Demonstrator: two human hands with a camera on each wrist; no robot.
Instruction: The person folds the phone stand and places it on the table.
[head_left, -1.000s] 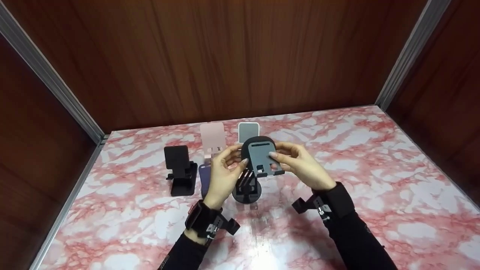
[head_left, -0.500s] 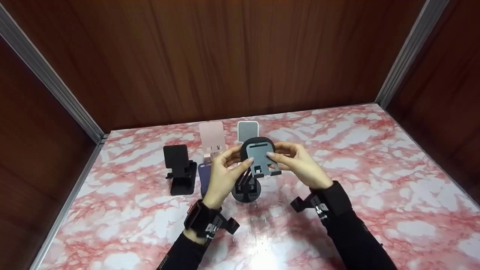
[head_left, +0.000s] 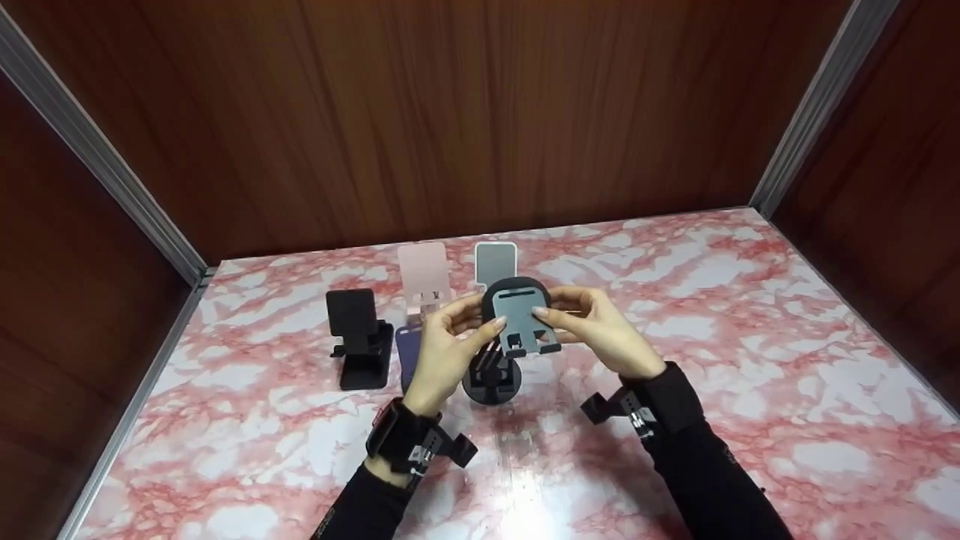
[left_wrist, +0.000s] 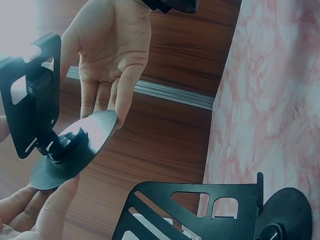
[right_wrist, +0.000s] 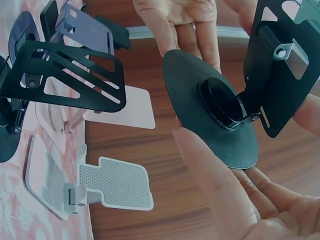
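Both hands hold a dark grey-green phone stand [head_left: 514,311] above the table, with its slotted plate facing the head camera and its round base behind. My left hand [head_left: 450,341] grips the left side, thumb at the plate's edge. On the other side my right hand [head_left: 604,330] pinches it, thumb on the plate's front. Both wrist views show the folded hinge and the round base [left_wrist: 95,140], with fingers of both hands at the base's rim. Just below stands a black slotted phone stand [head_left: 491,382], partly hidden by the left hand.
Left of the hands are a black phone stand [head_left: 352,315] and a purple one [head_left: 409,349], partly covered by my left arm. Farther back stand a pink phone stand [head_left: 424,268] and a white-rimmed grey one [head_left: 496,264]. Wooden walls [head_left: 480,112] enclose the marbled table [head_left: 750,337].
The held stand's plate has tipped and turned slightly, now sitting straighter. My left thumb has shifted right onto the plate's edge. The stands on the table have not moved.
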